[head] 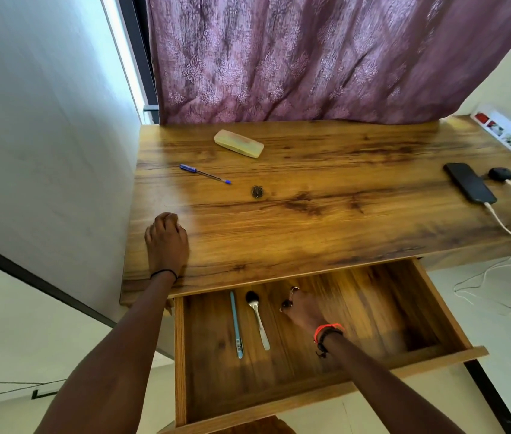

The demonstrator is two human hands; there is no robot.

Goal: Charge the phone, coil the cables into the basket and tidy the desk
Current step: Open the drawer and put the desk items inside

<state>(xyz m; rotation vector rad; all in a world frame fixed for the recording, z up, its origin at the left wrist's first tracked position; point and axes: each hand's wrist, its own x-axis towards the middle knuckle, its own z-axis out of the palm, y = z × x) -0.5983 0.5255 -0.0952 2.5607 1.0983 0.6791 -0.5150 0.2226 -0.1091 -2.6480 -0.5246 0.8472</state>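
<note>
Black slab phone (469, 183), beyond right hand (302, 310) (blurred, grip unclear): plugged into white cable (503, 225). Blue plastic pen (205, 174), beige oblong case (238, 143), beyond loosely curled left hand (166, 241): not yet tidied.

no readable text, labels or numbers
</note>
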